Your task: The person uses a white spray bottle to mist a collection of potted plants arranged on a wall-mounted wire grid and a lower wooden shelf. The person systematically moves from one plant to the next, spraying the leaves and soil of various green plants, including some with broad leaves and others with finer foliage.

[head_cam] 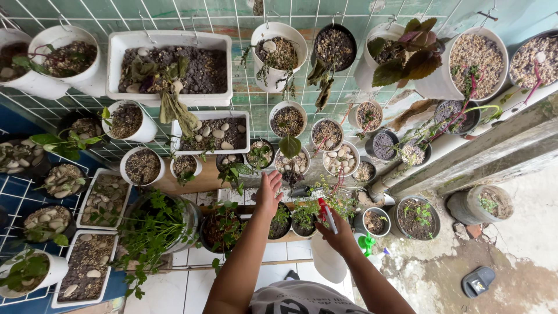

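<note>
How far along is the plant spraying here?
Done: cannot tell; no pot looks visibly wet. In hand: the right hand holds a white spray bottle with a red nozzle, aimed at the small dark pots on the shelf; the left hand reaches open over the leafy plant just beyond. Left: likely the hanging white pots and trays, if they are included.

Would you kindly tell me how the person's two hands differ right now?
The left hand is open and empty, fingers spread over the potted plants; the right hand is closed around a spray bottle. The left hand reaches farther toward the wall than the right hand. Both are bare and extended forward.
</note>
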